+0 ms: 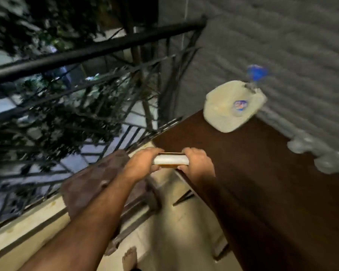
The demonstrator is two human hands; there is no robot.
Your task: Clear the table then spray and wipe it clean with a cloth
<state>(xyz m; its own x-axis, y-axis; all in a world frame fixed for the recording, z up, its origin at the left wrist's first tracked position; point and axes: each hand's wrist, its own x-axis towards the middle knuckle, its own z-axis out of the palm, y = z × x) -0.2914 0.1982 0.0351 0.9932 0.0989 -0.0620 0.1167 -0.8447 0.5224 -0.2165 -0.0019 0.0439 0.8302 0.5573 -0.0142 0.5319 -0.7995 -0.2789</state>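
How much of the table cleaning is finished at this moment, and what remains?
Most of the brown table already looks bare. In hand: the left hand and right hand carry a flat book-like item at the table's edge. Left: the pale container still sits at the far end; spraying and wiping show no sign of starting.

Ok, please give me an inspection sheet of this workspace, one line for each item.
Surface: dark brown table, mostly bare.
Job's things: spray bottle, pale with a blue top, at the far end by the wall; no cloth seen.
Clutter: flat book-like object held at the table's near edge.
Grippers: left hand and right hand each grip one end of it.
Cables: nothing seen.
Surroundings: black railing, brown stool, ribbed wall.
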